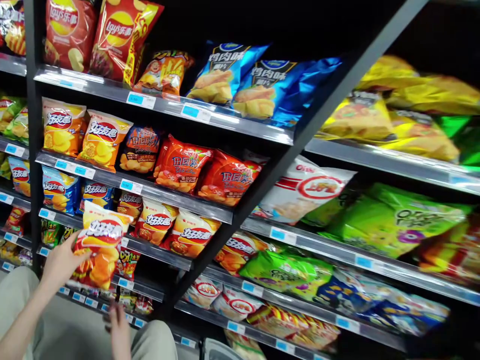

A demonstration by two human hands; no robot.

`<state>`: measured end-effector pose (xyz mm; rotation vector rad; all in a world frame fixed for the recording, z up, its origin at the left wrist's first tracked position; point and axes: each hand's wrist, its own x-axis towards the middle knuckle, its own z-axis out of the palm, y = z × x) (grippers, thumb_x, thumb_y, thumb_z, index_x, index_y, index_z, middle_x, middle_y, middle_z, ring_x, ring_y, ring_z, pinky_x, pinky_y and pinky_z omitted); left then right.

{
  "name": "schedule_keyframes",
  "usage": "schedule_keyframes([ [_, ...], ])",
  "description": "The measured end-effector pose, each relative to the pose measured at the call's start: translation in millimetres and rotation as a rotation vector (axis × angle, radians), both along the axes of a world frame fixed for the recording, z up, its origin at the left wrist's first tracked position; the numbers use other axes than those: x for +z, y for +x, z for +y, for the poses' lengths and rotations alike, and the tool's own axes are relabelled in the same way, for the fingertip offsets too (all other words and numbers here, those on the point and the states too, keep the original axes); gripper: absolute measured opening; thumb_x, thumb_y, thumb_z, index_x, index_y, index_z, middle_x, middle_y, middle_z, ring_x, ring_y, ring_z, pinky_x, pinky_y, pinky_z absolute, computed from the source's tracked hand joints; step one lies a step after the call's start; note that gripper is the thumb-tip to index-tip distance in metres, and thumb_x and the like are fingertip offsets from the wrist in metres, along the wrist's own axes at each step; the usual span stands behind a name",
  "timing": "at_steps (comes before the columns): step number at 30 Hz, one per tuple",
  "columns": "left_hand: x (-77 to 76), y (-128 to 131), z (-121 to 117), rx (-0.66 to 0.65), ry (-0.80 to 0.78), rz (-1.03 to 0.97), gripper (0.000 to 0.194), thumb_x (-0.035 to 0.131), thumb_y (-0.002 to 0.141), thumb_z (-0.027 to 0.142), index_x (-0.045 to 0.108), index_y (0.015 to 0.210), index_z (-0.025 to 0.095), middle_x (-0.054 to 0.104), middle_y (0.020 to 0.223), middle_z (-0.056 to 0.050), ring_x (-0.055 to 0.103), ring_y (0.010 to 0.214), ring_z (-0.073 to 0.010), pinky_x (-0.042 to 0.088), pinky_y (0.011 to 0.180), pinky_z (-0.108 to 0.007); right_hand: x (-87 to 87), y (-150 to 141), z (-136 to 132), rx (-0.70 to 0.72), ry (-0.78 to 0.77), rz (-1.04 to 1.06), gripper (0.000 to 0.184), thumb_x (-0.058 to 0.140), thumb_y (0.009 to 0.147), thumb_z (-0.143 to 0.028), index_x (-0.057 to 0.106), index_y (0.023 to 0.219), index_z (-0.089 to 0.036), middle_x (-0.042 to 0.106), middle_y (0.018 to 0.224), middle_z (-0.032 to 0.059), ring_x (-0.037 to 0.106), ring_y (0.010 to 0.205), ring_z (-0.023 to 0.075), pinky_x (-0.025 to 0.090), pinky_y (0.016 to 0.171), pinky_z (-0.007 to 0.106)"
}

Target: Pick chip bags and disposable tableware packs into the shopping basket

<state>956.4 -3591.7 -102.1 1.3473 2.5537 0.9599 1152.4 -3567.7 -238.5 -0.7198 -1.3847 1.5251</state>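
Snack bags (180, 167) crowd every shelf (150, 190) edge to edge, leaving open room only in front of the shelves, above the bent knees (157, 340).

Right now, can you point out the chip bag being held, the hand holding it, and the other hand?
chip bag (100, 245): head view, on the red logo band across its front.
left hand (62, 262): head view, on the back of the hand.
right hand (118, 327): head view, on the back of the hand, blurred.
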Motion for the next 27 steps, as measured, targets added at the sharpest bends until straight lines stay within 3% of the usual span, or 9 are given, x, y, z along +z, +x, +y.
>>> schedule_keyframes([
  [2, -12.5, 23.2, -20.5, -0.003, 0.021, -0.109, 0.062, 0.058, 0.073, 0.048, 0.051, 0.130, 0.024, 0.076, 0.085, -0.007, 0.070, 0.082, -0.0311, 0.049, 0.066, -0.032, 14.3, 15.6, 17.3, -0.002, -0.082, 0.086, 0.058, 0.051, 0.073, -0.075, 0.059, 0.110, -0.031, 0.066, 0.110, 0.0042, 0.066, 0.091, 0.0240, 0.056, 0.069, 0.035],
  [4, -25.1, 47.5, -30.0, -0.049, 0.117, -0.255, 0.060, 0.063, 0.069, 0.043, 0.055, 0.126, 0.028, 0.076, 0.090, -0.005, 0.070, 0.083, -0.0307, 0.051, 0.069, -0.032, 34.6, 34.3, 21.7, 0.062, -0.108, 0.179, 0.081, 0.062, 0.060, -0.077, 0.047, 0.126, -0.033, 0.055, 0.131, 0.0067, 0.059, 0.111, 0.0296, 0.053, 0.084, 0.041],
  [7, -44.6, 72.2, -31.9, -0.208, 0.208, -0.436, 0.056, 0.068, 0.066, 0.038, 0.059, 0.121, 0.032, 0.073, 0.107, -0.003, 0.067, 0.095, -0.0297, 0.052, 0.081, -0.034, 53.7, 47.5, 13.2, 0.035, -0.137, 0.151, 0.089, 0.082, 0.049, -0.057, 0.045, 0.124, -0.028, 0.062, 0.121, 0.0094, 0.059, 0.111, 0.0301, 0.050, 0.092, 0.040],
  [11, -68.2, 70.5, -28.3, -0.372, 0.141, -0.541, 0.063, 0.077, 0.058, 0.039, 0.063, 0.118, 0.024, 0.065, 0.121, -0.011, 0.053, 0.116, -0.0381, 0.039, 0.101, -0.049, 47.0, 42.2, 2.8, -0.083, -0.220, 0.138, 0.092, 0.087, 0.047, -0.045, 0.042, 0.124, -0.025, 0.069, 0.104, 0.0100, 0.066, 0.098, 0.0314, 0.053, 0.085, 0.043],
  [14, -80.1, 56.4, -25.0, -0.679, 0.105, -1.058, 0.077, 0.077, 0.061, 0.043, 0.050, 0.130, 0.022, 0.058, 0.130, -0.013, 0.054, 0.117, -0.0343, 0.041, 0.101, -0.049, 39.3, 40.6, 2.7, -0.084, -0.247, 0.145, 0.097, 0.089, 0.042, -0.043, 0.042, 0.125, -0.025, 0.070, 0.099, 0.0089, 0.066, 0.095, 0.0331, 0.054, 0.082, 0.045],
  [16, -84.5, 50.1, -23.1, -0.803, 0.076, -1.413, 0.086, 0.079, 0.060, 0.043, 0.042, 0.135, 0.023, 0.056, 0.132, -0.013, 0.057, 0.115, -0.0321, 0.045, 0.097, -0.046, 38.3, 42.2, 4.1, -0.056, -0.271, 0.121, 0.096, 0.089, 0.040, -0.042, 0.043, 0.123, -0.026, 0.070, 0.098, 0.0084, 0.066, 0.096, 0.0337, 0.055, 0.082, 0.045],
  [18, -85.8, 48.5, -21.6, -0.785, 0.065, -1.546, 0.087, 0.082, 0.057, 0.038, 0.044, 0.133, 0.023, 0.059, 0.129, -0.012, 0.059, 0.112, -0.0317, 0.046, 0.095, -0.045, 38.4, 44.8, 5.2, -0.036, -0.287, 0.091, 0.094, 0.089, 0.041, -0.042, 0.044, 0.122, -0.025, 0.070, 0.099, 0.0085, 0.065, 0.098, 0.0336, 0.055, 0.083, 0.045],
  [27, -75.6, 55.3, -19.0, -0.621, 0.072, -1.478, 0.082, 0.085, 0.052, 0.034, 0.053, 0.126, 0.020, 0.065, 0.120, -0.012, 0.057, 0.114, -0.0336, 0.044, 0.099, -0.046, 21.5, 49.9, 4.2, -0.091, -0.263, 0.143, 0.091, 0.089, 0.045, -0.034, 0.044, 0.123, -0.025, 0.069, 0.101, 0.0080, 0.067, 0.089, 0.0294, 0.056, 0.079, 0.042],
])
